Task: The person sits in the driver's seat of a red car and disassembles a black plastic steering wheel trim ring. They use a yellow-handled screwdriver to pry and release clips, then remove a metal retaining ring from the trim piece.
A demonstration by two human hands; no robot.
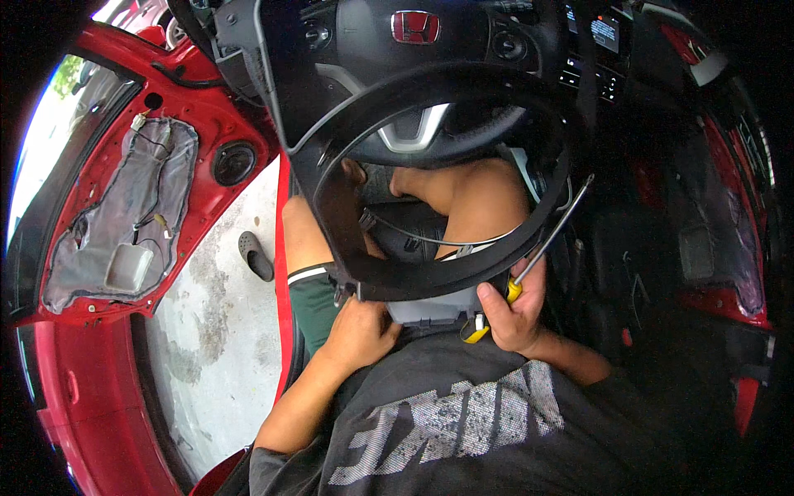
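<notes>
Daylight enters from your left through the open door (124,207), where the window (58,132) glares and the concrete floor (223,331) is bright. The right side falls into deep shadow. Fisheye distortion bends edges toward the black rim; focus remains sharp at centre.

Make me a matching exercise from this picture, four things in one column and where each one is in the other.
1. screwdriver
2. black trim panel
3. sandal
4. steering wheel

a. on the concrete floor outside the open door
b. top of the picture, beyond the knees
c. in the right hand
d. across the lap, left hand at its lower edge

Pairs: 1-c, 2-d, 3-a, 4-b
</notes>
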